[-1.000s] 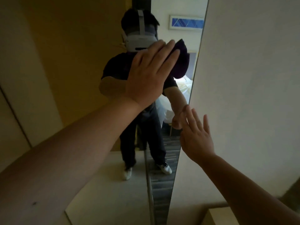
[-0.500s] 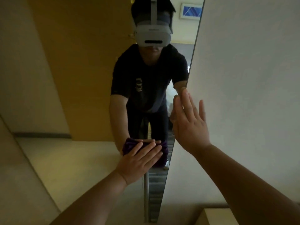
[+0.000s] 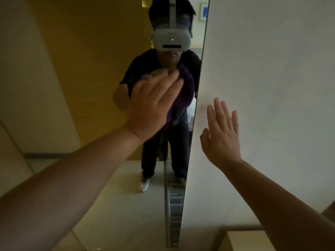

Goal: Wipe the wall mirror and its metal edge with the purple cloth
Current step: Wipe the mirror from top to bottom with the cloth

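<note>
The tall wall mirror (image 3: 87,73) fills the left and middle of the head view. Its thin metal edge (image 3: 196,105) runs down where it meets the white wall. My left hand (image 3: 154,105) lies flat against the glass and presses the purple cloth (image 3: 186,89) onto it, close to the metal edge. Most of the cloth is hidden under my palm and fingers. My right hand (image 3: 222,133) rests flat on the white wall just right of the edge, fingers spread, holding nothing.
The white wall (image 3: 272,87) takes up the right side. A pale box-like top (image 3: 243,240) sits at the bottom right below my right arm. The mirror reflects a person with a headset, a yellow-brown wall and a pale floor.
My left hand has swept the cloth up the glass from low down to chest height in the reflection. My right hand has shifted right, off the edge onto the wall.
</note>
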The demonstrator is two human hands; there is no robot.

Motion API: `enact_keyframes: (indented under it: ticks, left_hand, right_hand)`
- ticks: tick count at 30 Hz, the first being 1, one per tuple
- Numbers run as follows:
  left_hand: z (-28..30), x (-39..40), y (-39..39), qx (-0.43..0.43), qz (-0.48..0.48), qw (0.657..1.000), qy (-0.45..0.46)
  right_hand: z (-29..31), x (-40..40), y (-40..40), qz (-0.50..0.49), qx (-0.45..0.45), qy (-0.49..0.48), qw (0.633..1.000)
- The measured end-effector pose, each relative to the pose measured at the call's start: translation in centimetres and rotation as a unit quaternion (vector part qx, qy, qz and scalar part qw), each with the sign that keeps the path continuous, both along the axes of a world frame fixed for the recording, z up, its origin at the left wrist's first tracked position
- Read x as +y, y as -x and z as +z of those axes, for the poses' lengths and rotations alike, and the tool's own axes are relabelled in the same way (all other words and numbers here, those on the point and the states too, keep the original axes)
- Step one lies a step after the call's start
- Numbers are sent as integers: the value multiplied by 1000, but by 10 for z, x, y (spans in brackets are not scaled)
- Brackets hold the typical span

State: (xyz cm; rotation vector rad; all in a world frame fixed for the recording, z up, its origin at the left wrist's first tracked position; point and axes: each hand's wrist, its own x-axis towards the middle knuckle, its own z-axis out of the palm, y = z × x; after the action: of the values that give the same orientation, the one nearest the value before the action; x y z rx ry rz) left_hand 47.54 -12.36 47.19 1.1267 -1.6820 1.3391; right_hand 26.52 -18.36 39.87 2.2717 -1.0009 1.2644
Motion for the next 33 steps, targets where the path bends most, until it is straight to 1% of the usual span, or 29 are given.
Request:
enact_keyframes:
  ticks: [1,3,5,7,12,15,17,20,23,26,30,33]
  left_hand:
    - [21,-7,3,-4,13,1000,16]
    - [44,-19,10,-17,50,998,15]
    - [39,-25,18,-25,68,997,0]
    - [8,-25,24,-52,66,996,-25]
    - [-106,-18,15,-173,68,980,-78]
    - [-167,-9,5,-226,91,959,-148]
    - [-201,-3,-2,-255,103,946,-173]
    - [-240,9,-7,-281,119,925,-226]
    - [-244,16,-4,-249,106,924,-269]
    - [-230,28,5,-192,49,928,-315]
    - [-192,61,11,-23,-14,946,-323]
    - [-159,96,-3,35,4,953,-301]
  right_hand:
    - [3,-3,2,-10,5,-3,1000]
    - [6,-11,6,-28,15,-9,999]
    - [6,-18,9,-35,21,-11,999]
    - [3,-25,10,-32,22,-14,999]
    - [-5,-37,11,-37,38,-3,999]
    - [-7,-38,10,-38,42,-1,998]
    - [-8,-38,9,-40,33,3,999]
    - [-9,-36,4,-44,14,-1,999]
    - [-8,-34,1,-49,15,-15,999]
    - [-4,-24,2,-46,18,-55,997]
    - [2,11,-4,-29,-2,-101,994]
    - [5,50,-23,24,-17,-109,994]
